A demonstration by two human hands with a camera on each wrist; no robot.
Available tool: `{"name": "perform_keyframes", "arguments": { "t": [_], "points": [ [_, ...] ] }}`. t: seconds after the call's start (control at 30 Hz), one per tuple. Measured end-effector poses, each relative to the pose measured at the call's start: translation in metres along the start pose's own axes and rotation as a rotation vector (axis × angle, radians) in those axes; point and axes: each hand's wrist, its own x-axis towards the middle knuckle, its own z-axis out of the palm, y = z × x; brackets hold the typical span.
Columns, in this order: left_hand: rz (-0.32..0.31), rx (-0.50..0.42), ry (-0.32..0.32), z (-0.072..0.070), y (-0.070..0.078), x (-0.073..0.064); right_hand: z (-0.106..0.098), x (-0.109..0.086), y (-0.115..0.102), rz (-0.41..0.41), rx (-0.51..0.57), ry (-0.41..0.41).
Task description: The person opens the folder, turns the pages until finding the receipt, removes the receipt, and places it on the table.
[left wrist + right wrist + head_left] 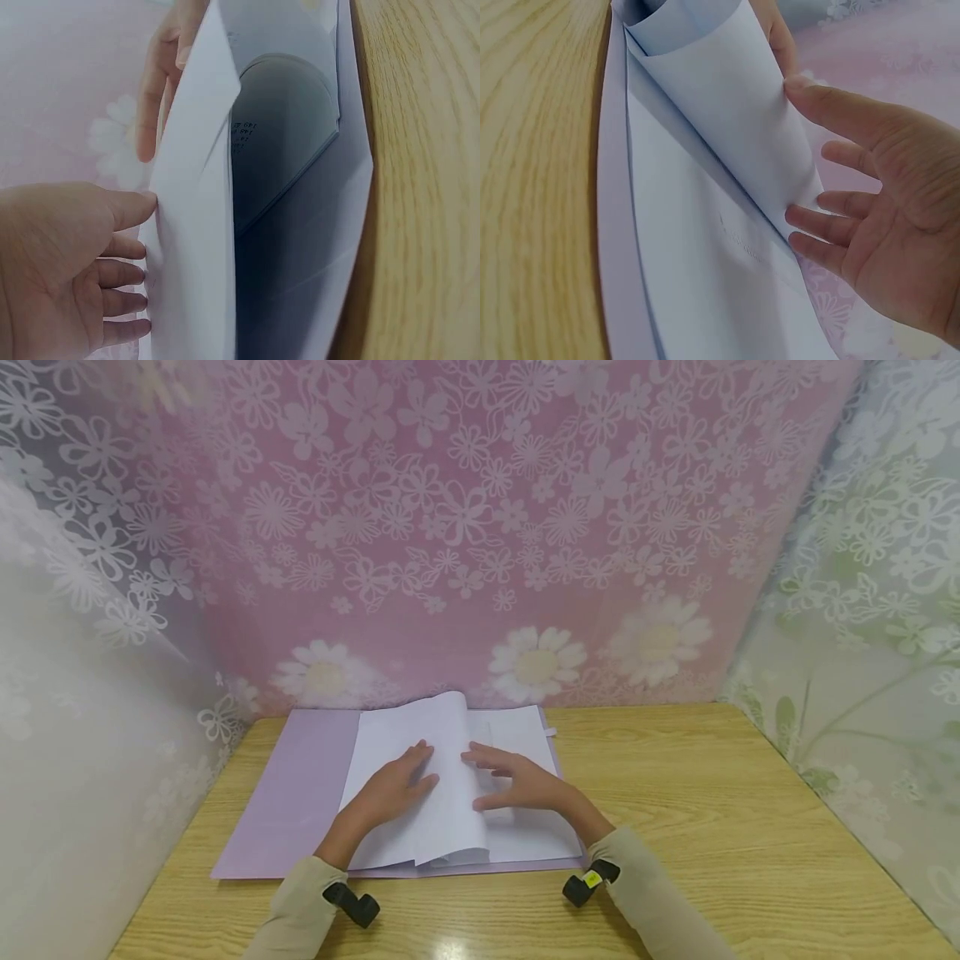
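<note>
A lilac folder point(296, 802) lies open with white sheets in it. Several sheets point(448, 727) bulge up in a curved fold between the two hands, over flatter sheets point(525, 727) at the right. My left hand point(390, 789) rests on the left side of the raised sheets, its fingertips touching the paper. On the other side, my right hand point(525, 783) has its extended fingers and thumb tip against the curved fold. In the left wrist view, printed lines point(244, 137) show on a page inside the fold.
The folder lies on a wood-grain table point(675, 793), near its back edge. A pink flowered curtain point(465, 527) hangs right behind it, with pale flowered cloth at both sides. A small white tab point(551, 732) sticks out at the folder's right edge.
</note>
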Motion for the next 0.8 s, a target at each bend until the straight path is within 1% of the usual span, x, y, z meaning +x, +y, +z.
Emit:
{"name": "perform_keyframes", "arguments": {
  "t": [0.07,0.23,0.37,0.43,0.53,0.7,0.8],
  "points": [
    [-0.011,-0.001,-0.003,0.0,-0.001,0.0,0.001,0.001,-0.001,-0.014,0.023,-0.006],
    [-0.036,-0.002,-0.011,0.001,-0.001,0.002,0.004,0.002,-0.003,-0.012,0.051,-0.034],
    [-0.038,-0.008,-0.009,0.001,-0.001,0.002,0.006,0.001,-0.003,0.02,0.067,-0.052],
    [-0.038,-0.005,-0.008,0.001,-0.002,0.002,0.007,0.001,-0.003,0.023,0.072,-0.062],
    [-0.038,-0.001,-0.009,0.001,-0.001,0.001,0.008,0.002,-0.004,0.01,0.044,-0.074],
    [-0.033,0.022,-0.005,0.001,0.0,0.001,0.01,0.003,-0.005,-0.011,-0.042,-0.098],
    [-0.017,0.031,0.003,0.001,0.001,0.001,0.012,0.004,-0.004,-0.013,-0.074,-0.114]
  ]
}}
